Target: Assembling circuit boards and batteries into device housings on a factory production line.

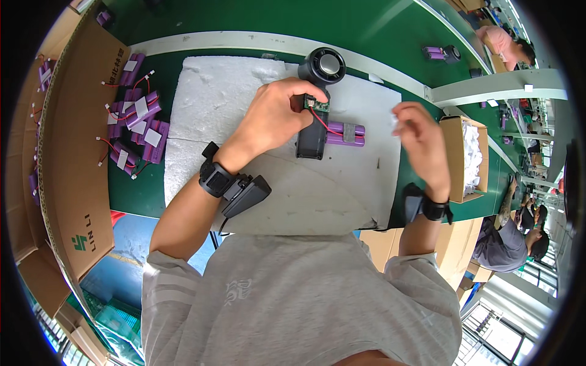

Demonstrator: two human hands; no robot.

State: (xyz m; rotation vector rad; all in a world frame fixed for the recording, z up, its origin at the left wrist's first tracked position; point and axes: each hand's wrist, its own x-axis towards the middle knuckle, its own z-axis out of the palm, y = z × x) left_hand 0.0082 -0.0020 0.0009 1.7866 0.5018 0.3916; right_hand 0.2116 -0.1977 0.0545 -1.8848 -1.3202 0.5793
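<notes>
Left hand is clenched around the grip section of a black handheld fan, fingertips pinching a small green circuit board at the handle's side. The fan lies on the white foam pad, its round head pointing away from the person. Just right of the grip, red wire runs from the board to a purple battery pack lying on the pad beside the handle's lower end. Right hand is raised well right of the fan, fingers curled on something small and white; whether it is truly held cannot be told.

Judged risk: the short wire is the weak point. Lifting or turning the fan with the pack loose could strain the solder joint or drag the pack off the pad.

Further left of the grip, more purple packs lie by a cardboard box wall; a carton of white pieces sits beyond the right hand.
</notes>
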